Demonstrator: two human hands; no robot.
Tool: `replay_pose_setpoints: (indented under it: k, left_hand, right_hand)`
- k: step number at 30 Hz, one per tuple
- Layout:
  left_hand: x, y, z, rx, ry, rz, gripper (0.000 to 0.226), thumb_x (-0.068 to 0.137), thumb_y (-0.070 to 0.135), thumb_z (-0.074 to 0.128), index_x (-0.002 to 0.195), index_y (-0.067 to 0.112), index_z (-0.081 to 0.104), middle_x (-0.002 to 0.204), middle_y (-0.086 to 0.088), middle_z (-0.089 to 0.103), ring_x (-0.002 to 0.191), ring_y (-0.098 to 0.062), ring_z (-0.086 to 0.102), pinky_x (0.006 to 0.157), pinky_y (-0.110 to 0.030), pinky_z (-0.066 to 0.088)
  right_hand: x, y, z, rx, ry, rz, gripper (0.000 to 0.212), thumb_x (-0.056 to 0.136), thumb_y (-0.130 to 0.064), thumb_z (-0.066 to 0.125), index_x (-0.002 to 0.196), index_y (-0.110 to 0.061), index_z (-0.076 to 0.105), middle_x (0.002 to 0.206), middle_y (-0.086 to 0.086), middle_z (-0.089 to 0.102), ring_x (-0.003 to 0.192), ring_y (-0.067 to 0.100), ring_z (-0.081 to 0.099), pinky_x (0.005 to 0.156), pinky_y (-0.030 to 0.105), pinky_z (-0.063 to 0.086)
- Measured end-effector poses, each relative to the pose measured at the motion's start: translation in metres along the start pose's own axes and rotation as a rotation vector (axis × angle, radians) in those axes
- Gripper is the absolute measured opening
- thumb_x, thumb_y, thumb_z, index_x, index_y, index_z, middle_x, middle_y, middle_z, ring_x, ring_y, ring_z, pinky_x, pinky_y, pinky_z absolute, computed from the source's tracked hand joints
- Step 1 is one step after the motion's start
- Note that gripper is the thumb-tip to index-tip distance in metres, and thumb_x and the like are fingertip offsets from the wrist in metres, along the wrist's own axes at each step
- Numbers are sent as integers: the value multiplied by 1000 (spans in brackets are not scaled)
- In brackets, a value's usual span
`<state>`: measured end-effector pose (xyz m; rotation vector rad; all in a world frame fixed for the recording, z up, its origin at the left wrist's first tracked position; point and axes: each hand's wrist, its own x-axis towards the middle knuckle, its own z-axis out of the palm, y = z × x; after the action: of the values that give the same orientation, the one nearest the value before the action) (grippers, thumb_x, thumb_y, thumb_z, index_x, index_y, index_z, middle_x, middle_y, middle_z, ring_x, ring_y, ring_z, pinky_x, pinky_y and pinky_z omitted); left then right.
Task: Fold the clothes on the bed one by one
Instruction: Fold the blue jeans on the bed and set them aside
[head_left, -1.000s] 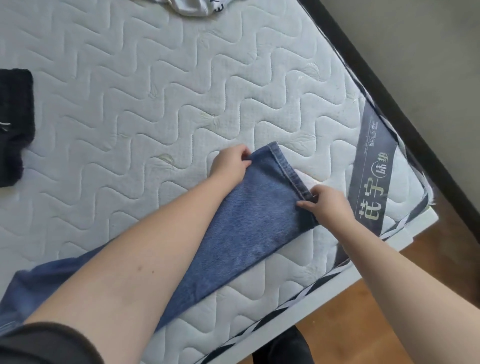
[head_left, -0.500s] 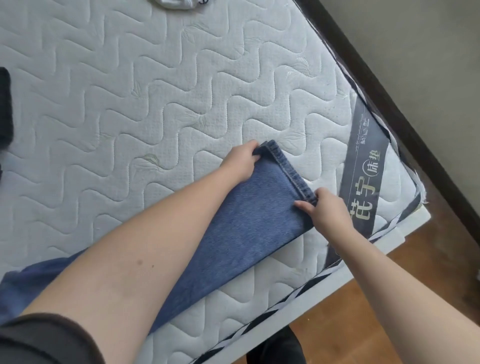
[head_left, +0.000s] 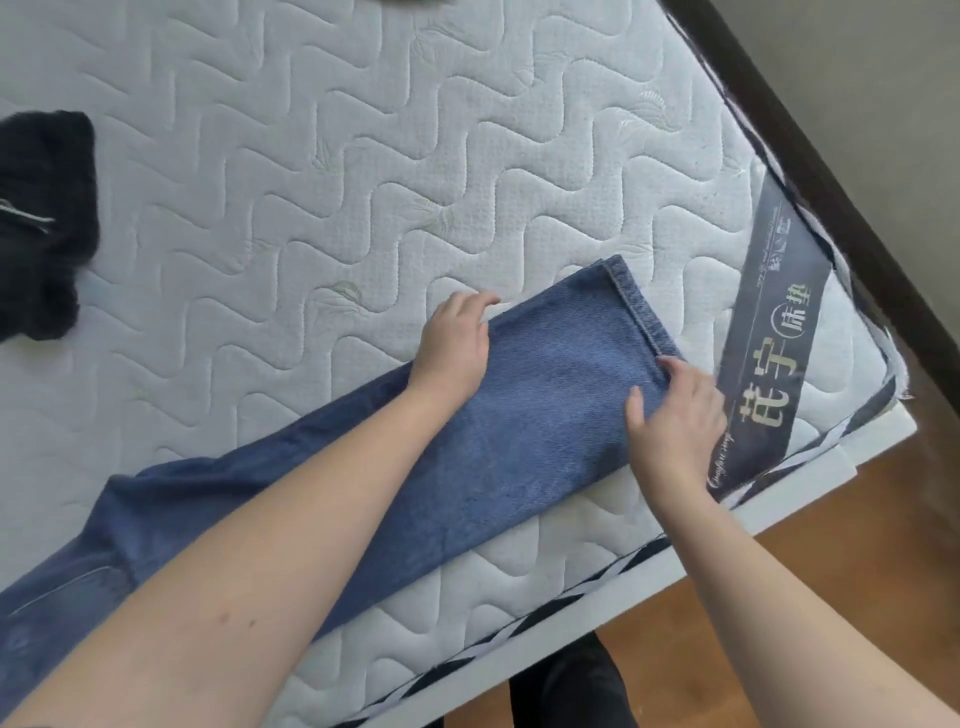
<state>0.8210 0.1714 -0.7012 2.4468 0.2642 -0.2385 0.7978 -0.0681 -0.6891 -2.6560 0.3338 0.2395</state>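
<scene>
- Wood flooring (head_left: 857, 545) shows at the lower right, beyond the corner of the bed, with a dark baseboard (head_left: 810, 171) running along the wall.
- White quilted mattress (head_left: 322, 171) fills most of the view, stitched in wavy lines; a dark label band (head_left: 769, 343) with pale characters crosses its corner.
- Blue jeans (head_left: 519, 431) lie flat on the mattress near its edge, one leg stretched diagonally toward the label band, the hem (head_left: 641, 306) at the far end just beside it. The waist end runs off the lower left of the view.
- Left hand (head_left: 454, 345) rests on the far edge of the leg, fingers curled over that edge; its grip looks to be grasping the denim there, though the fingertips are partly hidden.
- Right hand (head_left: 675, 410) sits at the near corner of the hem, fingers on top of the cloth and thumb (head_left: 635, 410) spread across the denim; whether it pinches or only presses, I cannot tell.
- Black garment (head_left: 44, 223) lies bunched at the left edge of the mattress, well apart from the jeans.
- Something dark peeks in at the top edge, too cropped to make out.
</scene>
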Motion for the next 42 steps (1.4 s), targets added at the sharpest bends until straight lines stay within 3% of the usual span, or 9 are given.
replay_pose_setpoints:
  k: [5,10,16,19,23,28,35,39,42]
  left_hand:
    - [-84,-71,-32,99,62,-153,32,95,8,52,126,13,62,120,-7,62,109,-28,56,99,-39,40]
    - [-159,-147,-63,297,85,-277,43,92,22,62,134,14,57,131,-6,58,118,-30,53,102,-41,37]
    - [-216,-219,-96,498,53,-437,62,95,39,57,150,20,37,157,-9,32,147,-27,24,120,-48,10]
    - [-239,-247,-120,487,114,-490,60,96,38,55,150,22,36,159,-9,29,148,-27,21,120,-49,11]
    - [-270,-285,-155,425,196,-558,54,96,34,55,147,21,40,154,-7,37,144,-28,29,117,-48,16]
    - [-295,-323,-183,189,154,-614,50,97,31,55,144,20,45,141,-9,51,128,-32,48,107,-43,35]
    - [-295,-334,-186,30,183,-560,58,94,34,61,145,15,43,143,-10,50,130,-30,47,109,-42,36]
    - [-267,-336,-182,-33,125,-568,67,92,45,62,146,12,40,145,-8,48,133,-28,44,109,-40,36]
    - [-244,-345,-184,-95,62,-618,62,88,47,67,138,15,50,139,-6,53,127,-28,49,105,-40,41]
  right_hand:
    - [-55,-39,31,76,-185,-260,34,86,-11,65,120,-11,62,121,9,61,116,32,52,94,41,37]
    - [-107,-75,63,16,-434,-470,41,89,-14,64,129,-14,60,130,4,59,121,28,52,98,38,38]
    - [-165,-121,94,-183,-680,-688,58,97,-30,53,151,-21,34,157,-4,31,142,19,29,111,37,28]
    - [-190,-144,107,-213,-780,-711,60,99,-33,49,153,-23,25,161,-5,21,145,18,21,113,39,26]
    - [-218,-183,122,-234,-794,-751,58,100,-31,47,153,-22,25,161,-3,21,145,21,21,116,39,25]
    - [-247,-239,144,-175,-733,-812,55,98,-22,50,150,-19,34,155,-2,33,140,22,31,114,37,26]
    - [-256,-287,182,-264,-582,-825,51,95,-16,54,144,-22,42,141,0,47,129,25,38,107,38,25]
    - [-230,-296,198,-444,-621,-843,33,98,-17,52,131,-21,55,123,5,57,113,28,49,96,39,34]
    - [-208,-311,206,-463,-765,-826,23,96,-22,56,117,-19,64,113,6,63,107,29,56,92,39,43]
